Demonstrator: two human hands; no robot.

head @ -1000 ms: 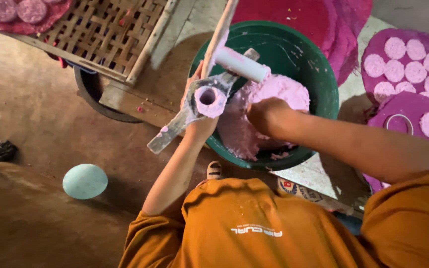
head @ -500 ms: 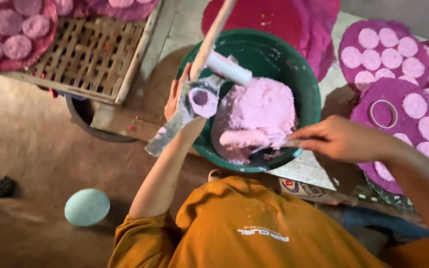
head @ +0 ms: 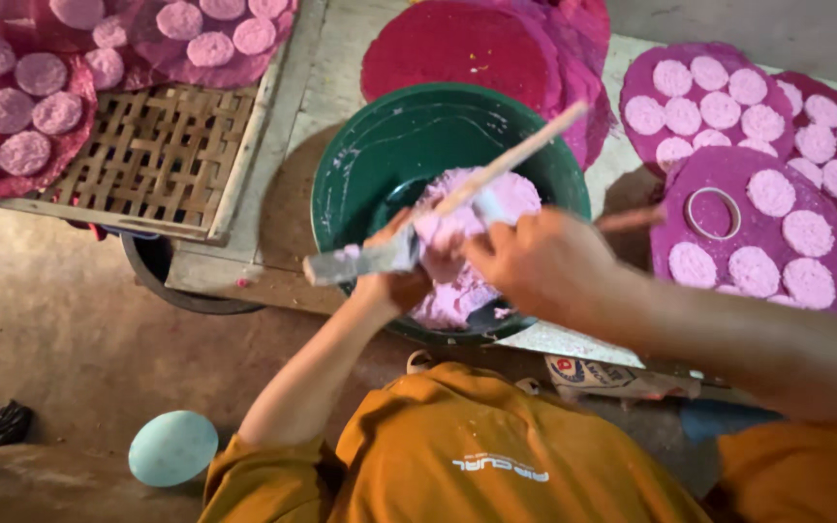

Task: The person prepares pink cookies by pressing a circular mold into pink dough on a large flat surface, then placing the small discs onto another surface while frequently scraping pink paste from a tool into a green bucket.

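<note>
A green bowl (head: 341, 165) holds a lump of pink dough (head: 452, 300). Over its near side my left hand (head: 394, 286) grips a whitish tube-shaped press (head: 360, 261) smeared with dough. A long wooden stick (head: 525, 155) rises from the press toward the upper right. My right hand (head: 535, 261) is closed in a fist right beside the press, touching the dough at its end. A blurred brown handle (head: 632, 218) pokes out of that fist to the right, apparently of a scraper. Motion blur hides the fingers' exact hold.
A woven bamboo tray (head: 147, 155) lies at left, with pink discs on magenta sheets (head: 12, 107) on it. More discs on purple sheets (head: 787, 232) and a metal ring (head: 714, 211) lie at right. A dark basin (head: 162, 276) sits under the bench, and a teal ball (head: 173, 447) on the floor.
My right hand left the bowl's right side and came up to the press in my left hand. The press tilted lower and more level. The view shifted so more of the left tray shows.
</note>
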